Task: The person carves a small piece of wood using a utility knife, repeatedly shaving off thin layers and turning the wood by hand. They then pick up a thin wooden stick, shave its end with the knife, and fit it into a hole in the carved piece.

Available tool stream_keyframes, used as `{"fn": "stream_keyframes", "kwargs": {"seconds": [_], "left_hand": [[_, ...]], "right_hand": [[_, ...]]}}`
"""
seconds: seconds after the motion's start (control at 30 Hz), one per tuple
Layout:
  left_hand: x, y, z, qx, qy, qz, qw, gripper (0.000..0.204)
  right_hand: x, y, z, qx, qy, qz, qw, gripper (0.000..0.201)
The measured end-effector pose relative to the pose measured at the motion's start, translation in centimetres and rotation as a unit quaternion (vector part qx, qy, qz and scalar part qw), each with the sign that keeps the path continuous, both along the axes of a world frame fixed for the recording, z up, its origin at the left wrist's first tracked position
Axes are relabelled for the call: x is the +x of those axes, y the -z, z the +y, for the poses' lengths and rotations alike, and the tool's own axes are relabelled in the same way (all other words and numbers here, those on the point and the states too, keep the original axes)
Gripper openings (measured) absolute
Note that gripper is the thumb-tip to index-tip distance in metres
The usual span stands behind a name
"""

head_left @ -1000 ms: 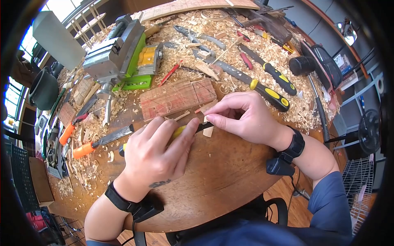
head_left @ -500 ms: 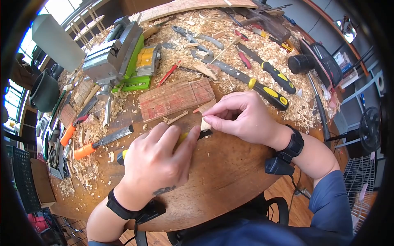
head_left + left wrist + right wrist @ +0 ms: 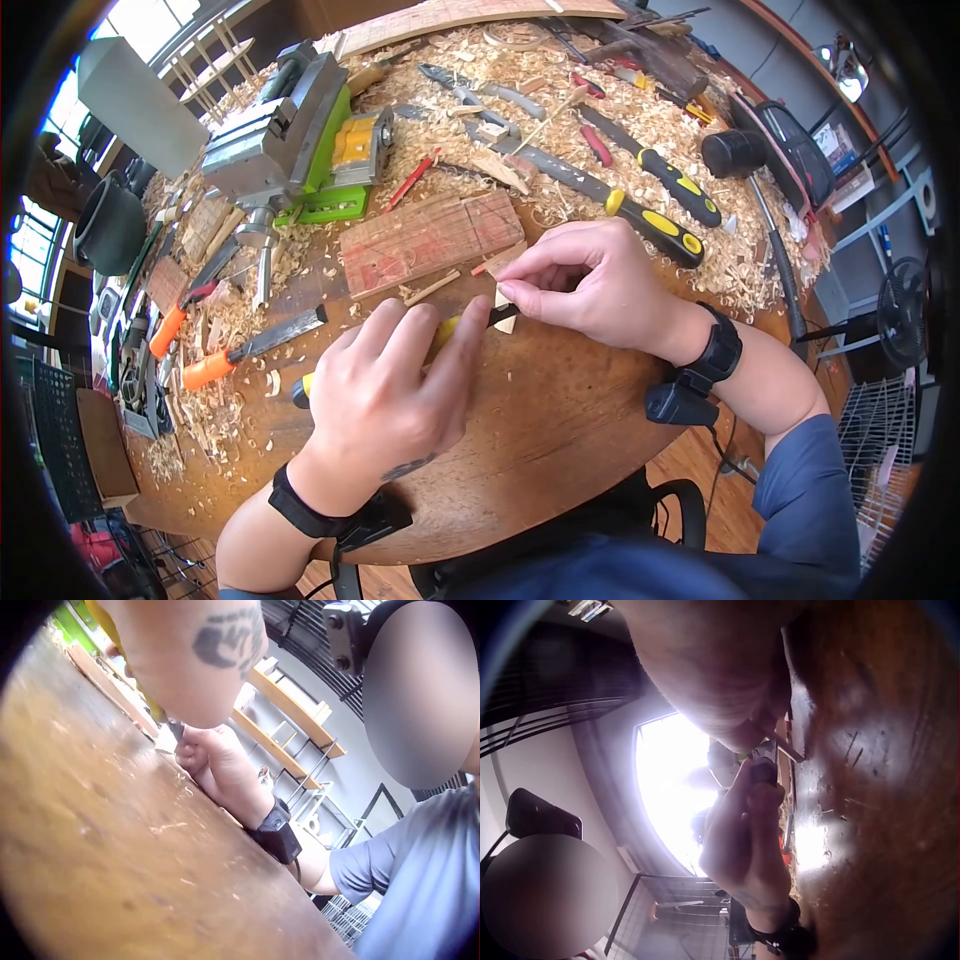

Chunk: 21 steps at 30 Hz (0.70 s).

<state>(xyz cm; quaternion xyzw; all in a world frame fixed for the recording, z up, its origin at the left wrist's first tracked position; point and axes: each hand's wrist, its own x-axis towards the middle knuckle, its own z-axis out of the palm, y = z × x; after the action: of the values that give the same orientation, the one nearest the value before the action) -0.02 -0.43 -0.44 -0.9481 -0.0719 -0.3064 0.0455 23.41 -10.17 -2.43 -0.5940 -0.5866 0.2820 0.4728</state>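
My left hand (image 3: pixel 390 385) grips a tool with a yellow-and-black handle (image 3: pixel 443 335), its butt sticking out at the left of the fist. The dark blade (image 3: pixel 503 313) points right, toward my right hand (image 3: pixel 595 285). Thumb and index finger of that hand pinch a small pale piece of wood (image 3: pixel 506 325), which the blade crosses. In the left wrist view the wood piece (image 3: pixel 166 740) shows close over the tabletop beside the blade (image 3: pixel 176 729). Just beyond the hands lies a reddish wooden block (image 3: pixel 430 240) with thin sticks along its near edge.
A vise (image 3: pixel 265 145) on a green base stands at the back left. Orange-handled chisels (image 3: pixel 255 348) lie left of my left hand. Files (image 3: pixel 655 225) with yellow-and-black handles and a black mallet (image 3: pixel 735 157) lie among wood shavings behind my right hand.
The blade has shifted against the wood piece: half a second ago the wood showed mostly above it, now also below. My left hand has drifted slightly right; my right hand stays nearly in place.
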Motion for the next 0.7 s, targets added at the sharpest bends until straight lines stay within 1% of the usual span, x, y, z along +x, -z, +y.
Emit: {"fn": "stream_keyframes", "kwargs": {"seconds": [0.03,0.1,0.17,0.3,0.37,0.43,0.5,0.57,0.67,0.7], "left_hand": [[0.0,0.0,0.0,0.001,0.003,0.009,1.0,0.043],[-0.1,-0.2,-0.2,0.002,0.006,0.018,1.0,0.044],[-0.4,-0.8,-0.7,-0.01,-0.012,0.059,0.998,0.047],[-0.6,-1.0,-1.1,-0.016,-0.007,0.063,0.998,0.046],[-0.9,-1.2,-1.5,-0.021,-0.022,0.109,0.994,0.044],[-0.9,-1.3,-1.6,-0.021,-0.021,0.1,0.995,0.044],[-0.8,-1.2,-1.5,-0.021,-0.019,0.091,0.995,0.045],[-0.5,-0.7,-1.1,0.02,-0.015,0.031,0.999,0.043],[-0.4,-0.7,-1.0,0.035,-0.018,0.028,0.999,0.046],[-0.4,-0.6,-1.0,0.036,-0.019,0.029,0.999,0.046]], "right_hand": [[0.0,-0.1,0.0,0.002,0.001,-0.015,1.0,0.015],[-0.1,-0.2,-0.1,0.002,-0.001,-0.007,1.0,0.015],[-0.2,-0.3,-0.1,0.001,-0.002,-0.001,1.0,0.015],[-0.4,-0.2,-0.2,0.0,0.002,0.002,1.0,0.015],[-0.4,-0.1,-0.2,-0.001,0.005,-0.002,1.0,0.015],[-0.4,0.3,-0.1,0.034,0.02,-0.016,0.999,0.009],[-0.4,0.4,-0.1,0.041,0.018,-0.017,0.999,0.009],[-0.4,0.4,-0.1,0.049,0.015,-0.018,0.999,0.009],[-0.6,0.1,-0.1,0.063,0.012,-0.042,0.997,0.009],[-0.7,-0.2,-0.2,0.051,0.019,-0.042,0.998,0.01]]}}
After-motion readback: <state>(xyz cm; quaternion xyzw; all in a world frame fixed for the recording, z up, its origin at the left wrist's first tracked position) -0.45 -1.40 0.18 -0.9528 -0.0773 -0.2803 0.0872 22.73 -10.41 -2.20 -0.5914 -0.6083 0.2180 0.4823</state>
